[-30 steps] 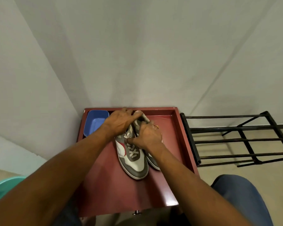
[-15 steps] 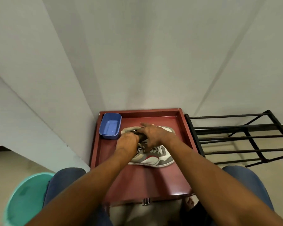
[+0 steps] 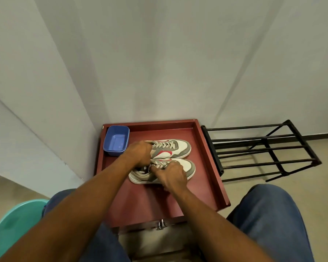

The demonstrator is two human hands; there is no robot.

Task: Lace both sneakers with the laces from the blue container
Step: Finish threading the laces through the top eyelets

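Note:
Two grey-and-white sneakers with red side marks lie side by side on the dark red tray table (image 3: 206, 186), toes pointing right. The far sneaker (image 3: 178, 149) shows grey laces across its top. My left hand (image 3: 138, 153) curls over the heel ends between the two shoes. My right hand (image 3: 171, 175) lies on the near sneaker (image 3: 187, 167) and pinches its lace near the top eyelets. The blue container (image 3: 116, 139) stands at the tray's back left corner and looks empty.
A black metal rack (image 3: 263, 150) stands on the floor right of the table. A teal tub (image 3: 13, 224) sits at the lower left. Walls close in behind and to the left. My knees in blue jeans flank the table's front edge.
The sneakers have been turned from pointing toward me to lying sideways, toes to the right, and now sit one behind the other. Both hands have shifted to the heel and lace end.

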